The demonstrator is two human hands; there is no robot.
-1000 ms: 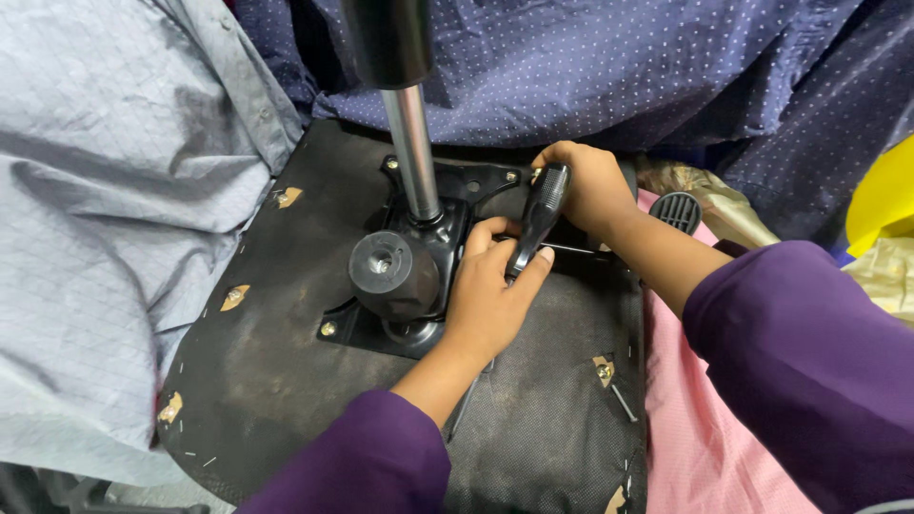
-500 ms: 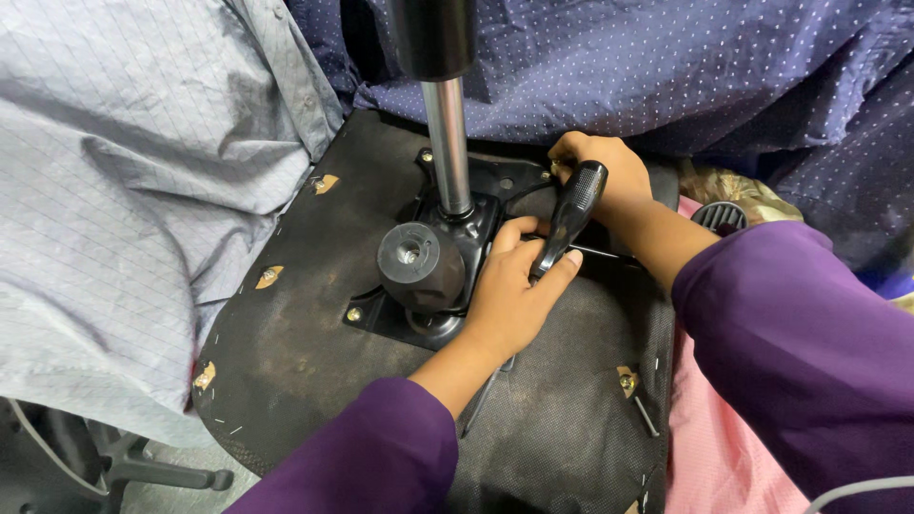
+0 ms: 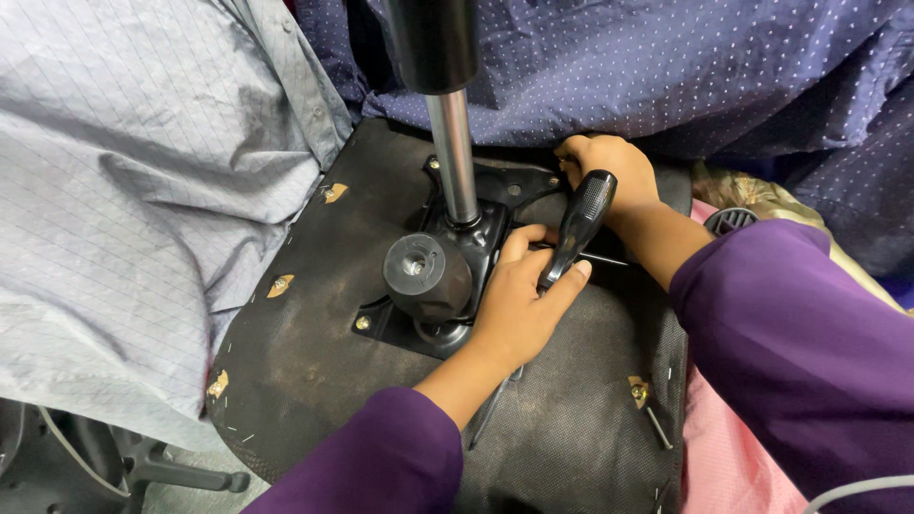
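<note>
Left hand (image 3: 519,305) grips the black screwdriver handle (image 3: 576,228) beside the chair mechanism plate (image 3: 447,276); right hand (image 3: 609,171), fingers curled, presses the plate's far edge.

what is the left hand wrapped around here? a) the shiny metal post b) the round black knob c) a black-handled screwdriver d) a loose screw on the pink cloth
c: the left hand grips the black handle of a screwdriver beside the black metal plate, while the shiny metal post and the round black knob stand free of it.
</note>
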